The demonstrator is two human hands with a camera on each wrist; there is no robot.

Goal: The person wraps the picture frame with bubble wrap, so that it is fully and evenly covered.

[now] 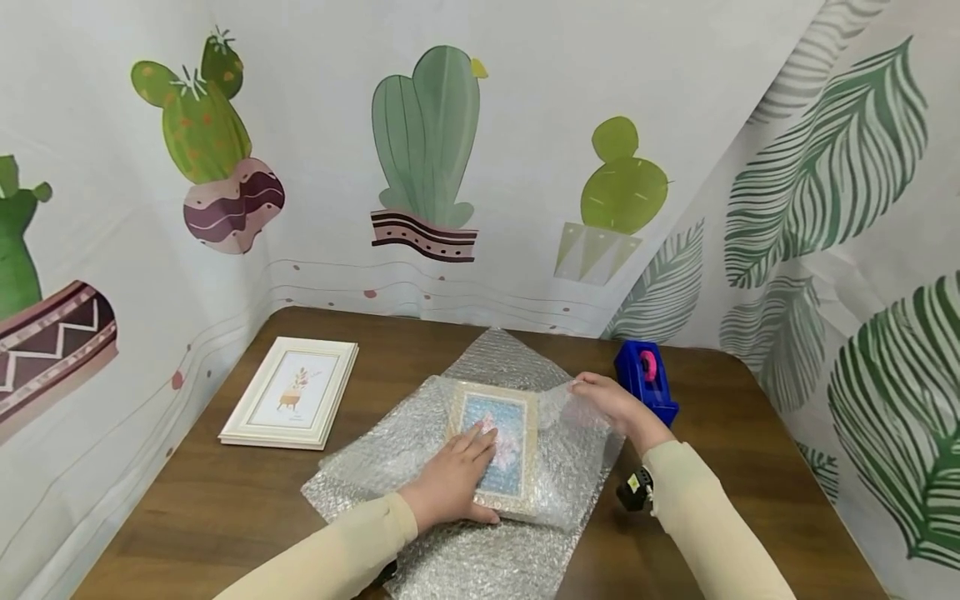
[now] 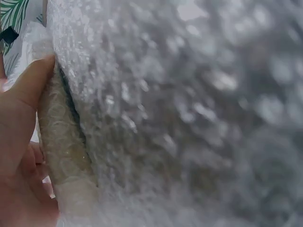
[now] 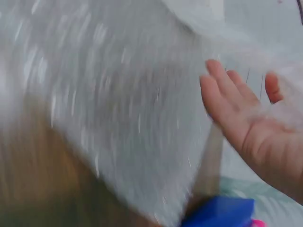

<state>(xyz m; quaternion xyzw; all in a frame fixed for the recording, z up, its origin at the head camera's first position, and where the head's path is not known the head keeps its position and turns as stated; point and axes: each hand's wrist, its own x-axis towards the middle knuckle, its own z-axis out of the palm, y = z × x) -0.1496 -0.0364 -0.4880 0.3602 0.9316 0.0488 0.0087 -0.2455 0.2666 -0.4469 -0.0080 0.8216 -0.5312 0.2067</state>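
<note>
A picture frame [image 1: 531, 433] with a pale border and a blue picture of pink flowers lies under clear bubble wrap [image 1: 480, 554]. My left hand [image 1: 450, 479] rests on it with fingers spread over the picture and the thumb along its near edge. In the left wrist view, the thumb [image 2: 34, 82] touches the wrapped side of the frame. At the upper right, my right hand [image 1: 611, 404] holds a raised flap of the wrap at its edge. The right wrist view shows that hand [image 3: 251, 118] beside the translucent flap, partly covered by it.
A second, cream picture frame [image 1: 288, 392] with a plant picture lies at the left of the brown wooden table [image 1: 187, 492]. A blue tape dispenser [image 1: 647, 379] with a pink roll stands behind the right hand. Printed cloth [image 1: 525, 125] hangs behind the table.
</note>
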